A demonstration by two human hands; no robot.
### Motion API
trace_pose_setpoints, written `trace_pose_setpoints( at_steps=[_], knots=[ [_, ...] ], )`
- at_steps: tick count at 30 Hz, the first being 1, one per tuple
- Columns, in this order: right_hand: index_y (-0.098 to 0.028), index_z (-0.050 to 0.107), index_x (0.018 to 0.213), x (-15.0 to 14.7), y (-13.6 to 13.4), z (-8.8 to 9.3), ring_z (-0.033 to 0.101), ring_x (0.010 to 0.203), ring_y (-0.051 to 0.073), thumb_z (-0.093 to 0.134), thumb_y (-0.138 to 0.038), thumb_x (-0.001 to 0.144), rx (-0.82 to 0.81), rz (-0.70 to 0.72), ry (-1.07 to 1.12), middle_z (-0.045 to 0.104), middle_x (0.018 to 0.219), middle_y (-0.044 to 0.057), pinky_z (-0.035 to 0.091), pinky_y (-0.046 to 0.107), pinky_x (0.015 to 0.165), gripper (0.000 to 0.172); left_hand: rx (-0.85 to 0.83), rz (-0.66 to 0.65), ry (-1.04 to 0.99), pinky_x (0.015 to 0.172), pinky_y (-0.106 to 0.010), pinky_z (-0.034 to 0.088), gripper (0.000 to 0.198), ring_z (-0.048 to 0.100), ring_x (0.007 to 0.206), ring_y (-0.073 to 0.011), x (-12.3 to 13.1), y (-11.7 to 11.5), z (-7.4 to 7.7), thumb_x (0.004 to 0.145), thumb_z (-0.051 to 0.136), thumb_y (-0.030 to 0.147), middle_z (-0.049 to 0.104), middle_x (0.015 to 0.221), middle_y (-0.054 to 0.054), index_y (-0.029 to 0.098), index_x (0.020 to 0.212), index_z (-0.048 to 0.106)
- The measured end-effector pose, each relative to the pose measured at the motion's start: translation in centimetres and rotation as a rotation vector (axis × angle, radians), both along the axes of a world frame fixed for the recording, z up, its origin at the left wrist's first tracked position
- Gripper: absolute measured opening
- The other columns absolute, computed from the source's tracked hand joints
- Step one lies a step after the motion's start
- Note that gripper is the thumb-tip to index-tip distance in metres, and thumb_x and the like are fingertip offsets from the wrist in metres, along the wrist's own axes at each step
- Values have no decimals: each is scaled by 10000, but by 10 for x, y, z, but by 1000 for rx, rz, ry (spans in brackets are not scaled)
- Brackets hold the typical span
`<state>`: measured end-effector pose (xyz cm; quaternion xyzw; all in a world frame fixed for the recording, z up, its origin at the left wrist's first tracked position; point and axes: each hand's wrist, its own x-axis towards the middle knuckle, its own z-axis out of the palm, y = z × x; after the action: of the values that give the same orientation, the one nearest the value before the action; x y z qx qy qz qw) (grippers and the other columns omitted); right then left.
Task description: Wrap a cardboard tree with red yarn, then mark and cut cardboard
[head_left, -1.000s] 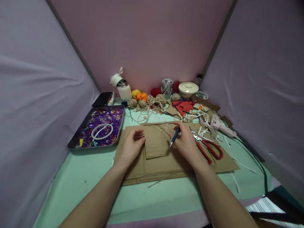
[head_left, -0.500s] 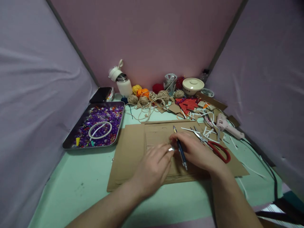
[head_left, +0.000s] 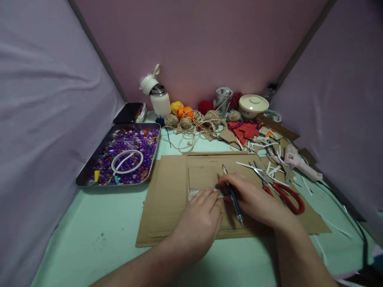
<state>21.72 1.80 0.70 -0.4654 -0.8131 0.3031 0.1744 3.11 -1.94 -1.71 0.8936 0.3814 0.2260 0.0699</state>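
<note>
A flat sheet of brown cardboard (head_left: 167, 191) lies on the green table, with a smaller cardboard piece (head_left: 203, 171) on top of it. My left hand (head_left: 199, 221) rests palm down on the cardboard, its fingers pressing on a clear plastic ruler (head_left: 197, 193). My right hand (head_left: 254, 199) is closed around a blue pen (head_left: 231, 191), which points away from me, its tip by the ruler's right end. Both hands touch over the small cardboard piece.
Red-handled scissors (head_left: 281, 191) lie just right of my right hand. A pink glue gun (head_left: 299, 161) sits farther right. A metal tray (head_left: 89, 175) of purple beads stands at left. Twine balls (head_left: 185, 121), a white bottle (head_left: 160, 101), a lidded bowl (head_left: 253, 105) and paper scraps crowd the back.
My left hand crossed from the left edge onto the small cardboard piece and now presses the ruler down. My right hand turned the pen to point away. The view shifted left.
</note>
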Motion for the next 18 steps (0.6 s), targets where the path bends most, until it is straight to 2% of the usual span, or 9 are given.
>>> trace_pose_setpoints(
  at_steps=[8,18],
  knots=[
    [-228,537,1011,-2,0,0,515,901,176,488,-36,787,-1,6,-16,591,958,25,394,287,782,299,-27,18,60,940,-449,471,288,555,1082,-272,-1,-1,-2,867,461,179,629,1123,-143,77,1103,593],
    [-230,531,1027,0,-1,7,512,921,177,513,-46,781,13,-7,-58,591,979,24,385,282,790,308,-63,21,75,923,-449,477,279,556,1061,-267,-1,1,0,871,458,180,634,1068,-144,75,1091,592]
  ],
)
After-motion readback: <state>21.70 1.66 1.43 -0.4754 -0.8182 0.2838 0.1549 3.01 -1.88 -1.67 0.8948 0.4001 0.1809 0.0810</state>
